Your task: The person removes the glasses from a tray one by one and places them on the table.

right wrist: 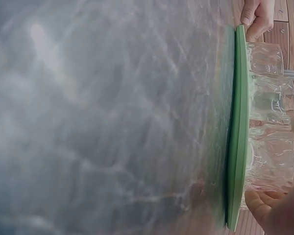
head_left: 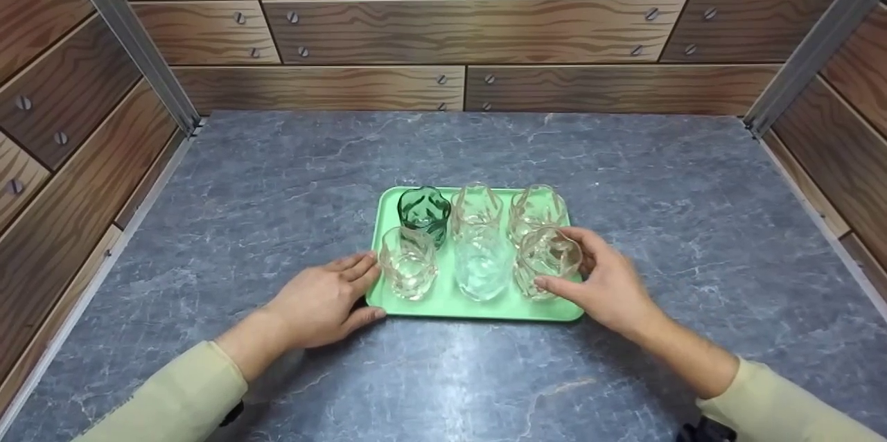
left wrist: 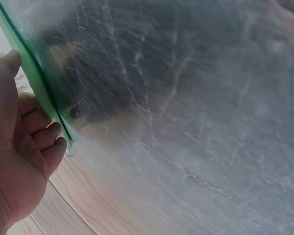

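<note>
A green tray (head_left: 485,312) on the table carries several drinking glasses in two rows. My right hand (head_left: 610,286) grips the clear front-right glass (head_left: 547,265), thumb on its near side and fingers behind the far side. At the tray's left edge my left hand (head_left: 322,300) rests its fingertips against the rim, thumb by the front corner. The front row also has a clear glass (head_left: 409,269) at left and a pale aqua glass (head_left: 481,272) in the middle. Behind stand a dark green glass (head_left: 424,210), a clear middle glass (head_left: 477,206) and a clear right glass (head_left: 537,210).
The tray lies on a grey marbled table (head_left: 312,172). Wood-patterned panels (head_left: 471,30) wall it at the back and both sides, with grey metal posts (head_left: 128,33) at the rear corners. The front glasses overlap the rear ones in the head view.
</note>
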A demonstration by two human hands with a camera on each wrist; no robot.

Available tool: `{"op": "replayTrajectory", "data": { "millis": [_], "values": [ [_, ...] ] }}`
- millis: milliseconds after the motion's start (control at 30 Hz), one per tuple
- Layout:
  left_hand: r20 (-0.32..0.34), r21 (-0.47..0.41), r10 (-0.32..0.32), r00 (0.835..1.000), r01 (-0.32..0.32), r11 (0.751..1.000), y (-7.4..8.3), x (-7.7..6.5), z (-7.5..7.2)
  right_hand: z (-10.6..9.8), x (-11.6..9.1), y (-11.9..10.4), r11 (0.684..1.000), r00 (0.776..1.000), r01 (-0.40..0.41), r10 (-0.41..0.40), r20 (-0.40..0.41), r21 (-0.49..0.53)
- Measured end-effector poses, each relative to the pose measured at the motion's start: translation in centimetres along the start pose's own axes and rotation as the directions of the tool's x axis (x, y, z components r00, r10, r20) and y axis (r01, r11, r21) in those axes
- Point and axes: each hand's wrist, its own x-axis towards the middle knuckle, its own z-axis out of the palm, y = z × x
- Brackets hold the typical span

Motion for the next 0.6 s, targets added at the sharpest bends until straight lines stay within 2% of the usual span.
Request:
{"op": "replayTrajectory", "data": {
  "millis": [233, 467, 600],
  "values": [
    [-0.010, 0.027, 0.015, 1.000, -0.015, 1.000, 0.1, 0.2, 0.1, -1.4, -0.4, -0.2, 1.000, 1.000, 0.012, -0.012, 0.006, 0.018],
    [-0.012, 0.028, 0.023, 1.000, -0.022, 0.999, 0.1, 0.1, 0.1, -5.8, -0.3, -0.7, 0.995, 0.997, 0.076, -0.074, -0.029, 0.071],
    [-0.015, 0.028, 0.021, 1.000, -0.021, 0.999, 0.0, 0.1, 0.0, -8.4, 1.1, -0.3, 0.996, 0.996, 0.059, -0.055, -0.070, 0.067]
  ]
}}
